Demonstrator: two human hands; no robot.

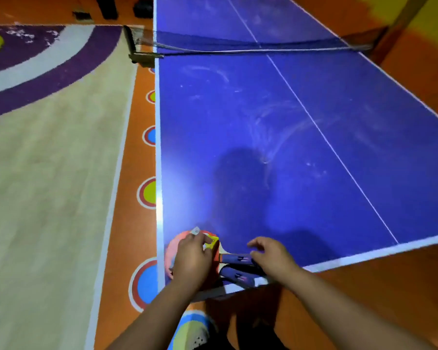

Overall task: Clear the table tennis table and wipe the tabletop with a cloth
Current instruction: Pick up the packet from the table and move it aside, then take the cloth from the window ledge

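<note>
While L hand (191, 258) covers 2 paddles (187, 261), R hand (270, 256) prob. grips handles (235, 258).

Table: I see a blue table tennis table (276, 127) with white edge lines and a thin white centre line running lengthwise.
Surface: the tabletop carries pale swirled smears and dusty streaks across the near half.
Net: a dark net (250, 45) with a white top band stretches across the table, clamped at the left edge.
Near left corner: I make out two paddles (228, 266) lying on the corner, red faces stacked, their blue handles pointing right, one close beside the other.
On the paddle face: a small yellow object (212, 243); I cannot tell what it is.
</note>
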